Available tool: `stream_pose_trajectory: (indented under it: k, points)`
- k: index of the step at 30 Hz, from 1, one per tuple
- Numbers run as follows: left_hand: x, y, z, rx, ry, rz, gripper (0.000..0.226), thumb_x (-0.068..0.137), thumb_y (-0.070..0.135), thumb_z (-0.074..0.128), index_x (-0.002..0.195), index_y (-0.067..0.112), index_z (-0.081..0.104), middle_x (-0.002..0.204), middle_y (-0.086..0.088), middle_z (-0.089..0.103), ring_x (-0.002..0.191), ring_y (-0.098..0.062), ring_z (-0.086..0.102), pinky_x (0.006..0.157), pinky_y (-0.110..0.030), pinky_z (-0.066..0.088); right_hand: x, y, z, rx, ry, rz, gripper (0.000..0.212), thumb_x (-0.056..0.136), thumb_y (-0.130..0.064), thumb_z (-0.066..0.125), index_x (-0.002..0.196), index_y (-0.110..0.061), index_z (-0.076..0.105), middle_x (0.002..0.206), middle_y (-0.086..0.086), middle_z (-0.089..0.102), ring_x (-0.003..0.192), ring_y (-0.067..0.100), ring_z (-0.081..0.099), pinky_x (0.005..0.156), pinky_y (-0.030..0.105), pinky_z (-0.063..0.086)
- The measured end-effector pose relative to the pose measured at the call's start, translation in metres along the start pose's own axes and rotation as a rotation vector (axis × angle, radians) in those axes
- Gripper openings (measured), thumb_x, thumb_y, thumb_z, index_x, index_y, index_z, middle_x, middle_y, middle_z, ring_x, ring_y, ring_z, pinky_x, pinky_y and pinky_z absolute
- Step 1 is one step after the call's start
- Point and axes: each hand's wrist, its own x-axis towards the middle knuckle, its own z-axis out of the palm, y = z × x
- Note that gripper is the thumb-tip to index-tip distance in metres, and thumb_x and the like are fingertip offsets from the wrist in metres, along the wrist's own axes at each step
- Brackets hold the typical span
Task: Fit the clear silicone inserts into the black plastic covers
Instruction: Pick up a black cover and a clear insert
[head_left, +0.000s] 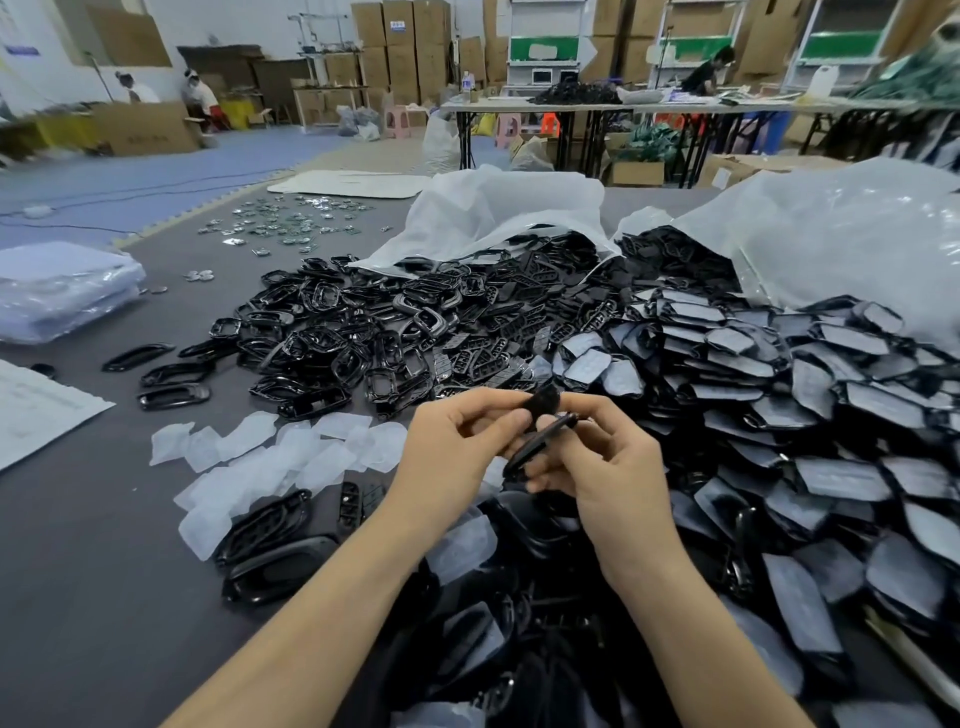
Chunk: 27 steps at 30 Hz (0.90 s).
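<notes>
At centre, left hand (457, 447) and right hand (608, 467) pinch one cover (540, 439).

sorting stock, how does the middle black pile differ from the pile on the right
The middle pile is bare glossy black frames with open centres, tumbled at random. The right pile shows covers with pale frosted faces, overlapping like shingles. Both spill from white plastic bags onto the grey table.

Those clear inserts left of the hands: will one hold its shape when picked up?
Probably floppy: the inserts look thin and lie crumpled and overlapping. Likely light, and they may cling together, so one may lift several.
</notes>
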Motion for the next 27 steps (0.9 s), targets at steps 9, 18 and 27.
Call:
stream_pose_trajectory:
  k: [9, 18, 27]
  points:
    - [-0.005, 0.002, 0.003, -0.031, -0.185, -0.133, 0.013, 0.093, 0.01, 0.058, 0.096, 0.015, 0.07, 0.067, 0.005, 0.067, 0.06, -0.008, 0.062, 0.061, -0.019, 0.053, 0.001, -0.003, -0.003, 0.114, 0.045, -0.013, 0.013, 0.091, 0.002, 0.057, 0.083, -0.008, 0.059, 0.056, 0.006, 0.063, 0.042, 0.016, 0.057, 0.043, 0.022, 0.049]
    - [-0.004, 0.001, 0.004, -0.355, -0.201, -0.293, 0.018, 0.085, 0.002, 0.059, 0.093, 0.013, 0.07, 0.076, -0.003, 0.07, 0.069, -0.013, 0.06, 0.065, -0.022, 0.046, 0.001, -0.002, -0.006, -0.049, 0.016, -0.139, 0.048, 0.082, 0.022, 0.046, 0.079, -0.021, 0.067, 0.069, -0.001, 0.068, 0.06, 0.021, 0.057, 0.057, 0.029, 0.052]
    - [0.003, -0.004, -0.003, -0.418, -0.043, -0.361, 0.025, 0.09, -0.01, 0.05, 0.093, 0.005, 0.069, 0.089, -0.016, 0.066, 0.069, -0.013, 0.065, 0.059, -0.016, 0.053, -0.001, -0.006, -0.01, -0.475, -0.227, -0.3, 0.064, 0.071, 0.025, 0.043, 0.083, -0.031, 0.069, 0.088, -0.012, 0.069, 0.063, 0.006, 0.06, 0.063, 0.014, 0.046]
